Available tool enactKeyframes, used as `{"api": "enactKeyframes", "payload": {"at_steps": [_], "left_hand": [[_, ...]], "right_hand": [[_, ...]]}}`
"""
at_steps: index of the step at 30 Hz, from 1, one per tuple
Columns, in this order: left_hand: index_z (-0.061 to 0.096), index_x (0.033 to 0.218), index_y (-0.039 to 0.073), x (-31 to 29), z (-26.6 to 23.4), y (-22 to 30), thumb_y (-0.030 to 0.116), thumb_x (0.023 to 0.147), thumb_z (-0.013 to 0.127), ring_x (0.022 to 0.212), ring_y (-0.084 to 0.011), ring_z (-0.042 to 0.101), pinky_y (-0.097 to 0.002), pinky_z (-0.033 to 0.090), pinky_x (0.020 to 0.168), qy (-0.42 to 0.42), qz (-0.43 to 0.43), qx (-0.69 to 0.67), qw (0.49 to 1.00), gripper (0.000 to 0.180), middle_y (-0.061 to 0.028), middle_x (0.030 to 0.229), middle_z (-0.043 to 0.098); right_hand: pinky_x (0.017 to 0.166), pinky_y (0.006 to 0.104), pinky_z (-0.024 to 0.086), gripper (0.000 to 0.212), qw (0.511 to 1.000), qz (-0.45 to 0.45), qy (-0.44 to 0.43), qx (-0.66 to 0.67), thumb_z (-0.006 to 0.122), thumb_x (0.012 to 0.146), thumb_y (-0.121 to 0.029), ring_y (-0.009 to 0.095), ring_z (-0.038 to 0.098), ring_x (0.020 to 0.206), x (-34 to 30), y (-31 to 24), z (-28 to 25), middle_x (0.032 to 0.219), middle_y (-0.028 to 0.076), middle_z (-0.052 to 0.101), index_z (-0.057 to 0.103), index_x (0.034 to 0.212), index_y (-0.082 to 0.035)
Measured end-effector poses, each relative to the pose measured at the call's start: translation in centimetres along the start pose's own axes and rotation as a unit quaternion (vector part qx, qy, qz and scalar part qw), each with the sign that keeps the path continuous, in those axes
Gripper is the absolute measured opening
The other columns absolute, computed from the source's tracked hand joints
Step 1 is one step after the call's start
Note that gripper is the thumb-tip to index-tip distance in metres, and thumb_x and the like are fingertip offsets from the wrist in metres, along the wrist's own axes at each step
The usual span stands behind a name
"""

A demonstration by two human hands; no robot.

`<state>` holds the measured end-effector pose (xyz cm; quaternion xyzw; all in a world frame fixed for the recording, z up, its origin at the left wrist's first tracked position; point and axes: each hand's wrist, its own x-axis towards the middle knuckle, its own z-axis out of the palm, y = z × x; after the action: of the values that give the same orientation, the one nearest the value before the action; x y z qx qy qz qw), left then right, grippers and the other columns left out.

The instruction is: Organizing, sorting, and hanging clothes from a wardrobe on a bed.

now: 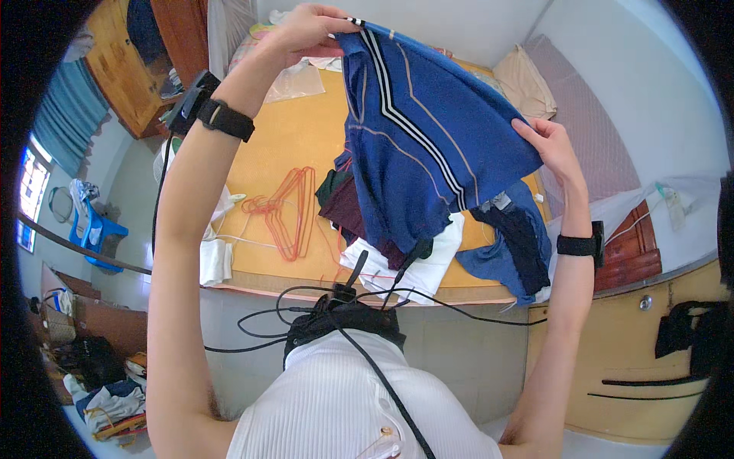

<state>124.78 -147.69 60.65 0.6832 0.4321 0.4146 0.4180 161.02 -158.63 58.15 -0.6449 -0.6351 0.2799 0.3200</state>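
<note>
My raised arms stretch a blue knit garment (428, 130) out in the air above the bed. Black-and-white stripes and thin tan lines run across it. Its upper left corner is pinched in my left hand (306, 32), higher and farther away. My right hand (554, 145) grips the lower right end between thumb and fingers. The garment's lower part hangs over a pile of clothes, where a dark maroon piece (342, 206) and a white cloth (447, 249) show. Right of the pile lies a blue and black garment (516, 237). The garment hides part of the pile.
Several orange wire hangers (294, 210) lie on the yellow bed surface (267, 145), left of the pile. White cloth (215, 260) sits at the bed's left edge. A beige pillow (526, 84) is at the far right. Black cables (459, 312) loop before my waist. A blue chair (99, 229) stands left.
</note>
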Motion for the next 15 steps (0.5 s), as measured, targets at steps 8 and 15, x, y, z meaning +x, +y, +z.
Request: {"api": "enactKeyframes", "payload": {"at_steps": [8, 15], "left_hand": [[0.048, 0.109, -0.001, 2.2, 2.0, -4.2, 0.032, 0.059, 0.074, 0.087, -0.0213, 0.055, -0.0289, 0.047, 0.072, 0.093, 0.200, 0.277, 0.935, 0.065, -0.0136, 0.098, 0.055], [0.057, 0.085, 0.000, -5.0, 10.1, -1.9, 0.049, 0.069, 0.062, 0.064, -0.0120, 0.055, -0.0233, 0.046, 0.058, -0.174, 0.047, 0.297, 0.938, 0.052, -0.0088, 0.081, 0.058]], "right_hand": [[0.076, 0.0294, 0.043, 0.020, 0.822, -0.053, -0.152, 0.547, 0.047, 0.084, -0.017, 0.018, 0.053, 0.079, 4.0, -6.4, 2.1, 0.089, 0.010, 0.056, 0.051, 0.093, 0.000], [0.093, 0.0444, 0.032, 0.023, 0.716, -0.167, -0.146, 0.662, 0.040, 0.082, -0.005, 0.031, 0.044, 0.101, 3.5, -12.0, 4.4, 0.100, 0.017, 0.046, 0.039, 0.103, 0.005]]}}
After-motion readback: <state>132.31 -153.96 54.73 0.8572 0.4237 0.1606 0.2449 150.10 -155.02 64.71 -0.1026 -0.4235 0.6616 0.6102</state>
